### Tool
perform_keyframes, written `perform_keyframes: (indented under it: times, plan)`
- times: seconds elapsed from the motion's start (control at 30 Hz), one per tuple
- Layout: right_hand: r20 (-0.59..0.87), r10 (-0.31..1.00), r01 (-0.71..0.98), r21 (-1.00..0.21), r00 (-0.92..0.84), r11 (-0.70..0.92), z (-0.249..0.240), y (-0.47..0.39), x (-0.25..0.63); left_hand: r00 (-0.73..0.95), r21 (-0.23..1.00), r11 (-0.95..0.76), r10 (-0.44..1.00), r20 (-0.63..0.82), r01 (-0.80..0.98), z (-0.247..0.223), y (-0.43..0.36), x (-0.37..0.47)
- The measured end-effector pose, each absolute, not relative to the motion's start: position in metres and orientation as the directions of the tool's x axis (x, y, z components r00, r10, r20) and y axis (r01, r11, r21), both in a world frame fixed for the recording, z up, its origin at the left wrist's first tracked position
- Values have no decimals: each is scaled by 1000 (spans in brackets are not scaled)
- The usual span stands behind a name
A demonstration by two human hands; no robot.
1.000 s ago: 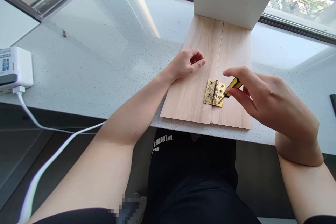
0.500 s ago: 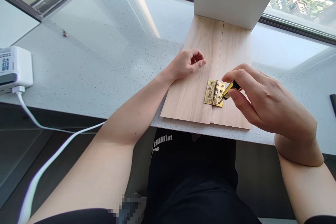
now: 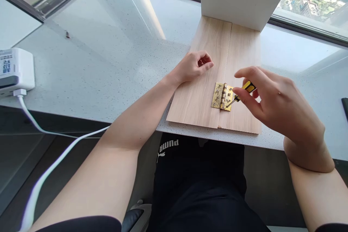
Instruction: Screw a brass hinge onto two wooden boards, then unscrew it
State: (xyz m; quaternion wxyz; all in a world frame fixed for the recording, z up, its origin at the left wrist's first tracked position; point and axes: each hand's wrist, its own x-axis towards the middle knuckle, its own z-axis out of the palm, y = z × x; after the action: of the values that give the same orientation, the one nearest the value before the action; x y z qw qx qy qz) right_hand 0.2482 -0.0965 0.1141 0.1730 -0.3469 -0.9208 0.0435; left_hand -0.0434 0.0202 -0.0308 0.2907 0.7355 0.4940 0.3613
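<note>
My right hand (image 3: 280, 101) holds a small screwdriver (image 3: 248, 87) with a yellow and black handle, the thumb against the handle and the index finger lifted off it. Its thin shaft slants down to the lower right part of a brass hinge (image 3: 217, 96), at a screw there. The hinge lies open flat across the seam between two light wood boards (image 3: 190, 107), with several screws in its leaves. On the left board rests my left hand (image 3: 194, 66), fingers loosely curled and closed, nothing visible in them.
The boards lie on a speckled white counter (image 3: 108, 65), their far ends against a white pillar (image 3: 239, 0). At far left stands a white charger-like box (image 3: 19, 70) with a white cable (image 3: 46, 174). A dark object (image 3: 344, 107) shows at the right edge. Windows line the back.
My right hand's fingers have shifted on the screwdriver: the index finger has opened away from the handle, exposing more of it, and the handle leans more to the right. My left hand stays put.
</note>
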Motion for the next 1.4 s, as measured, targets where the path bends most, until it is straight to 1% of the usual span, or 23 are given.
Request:
perform_keyframes:
  times: [0.07,0.17,0.3,0.43,0.6,0.67,0.83,1.03,1.1,1.17,1.33,1.4]
  plan:
    - [265,606,559,-236,-750,795,114,-98,247,252,786,-345,936,247,512,-31,20,-44]
    - [251,550,495,-252,-796,832,116,-100,247,249,795,-342,937,247,501,-31,20,-43]
    - [220,571,516,-264,-791,815,121,-99,253,240,802,-332,940,240,496,-30,20,-42]
    - [211,624,587,-214,-752,780,123,-96,258,241,801,-325,942,231,502,-28,19,-42]
    - [294,679,683,-107,-673,723,119,-95,252,229,810,-318,945,232,493,-29,20,-43]
    - [309,692,705,-86,-653,704,117,-96,248,225,812,-317,946,234,489,-30,20,-44]
    - [293,679,663,-166,-674,730,112,-94,243,234,805,-324,943,235,497,-30,19,-44]
    - [213,545,497,-242,-811,833,117,-93,251,236,805,-325,943,235,497,-30,20,-42]
    - [206,525,473,-256,-826,843,120,-94,256,236,803,-328,942,239,498,-30,21,-41]
    - [203,543,494,-244,-815,834,122,-94,260,233,801,-328,942,240,501,-31,21,-41]
    - [234,668,658,-130,-706,741,122,-91,263,234,806,-322,944,233,496,-30,21,-41]
    - [242,696,697,-100,-676,711,121,-92,260,231,809,-318,945,230,495,-30,21,-42]
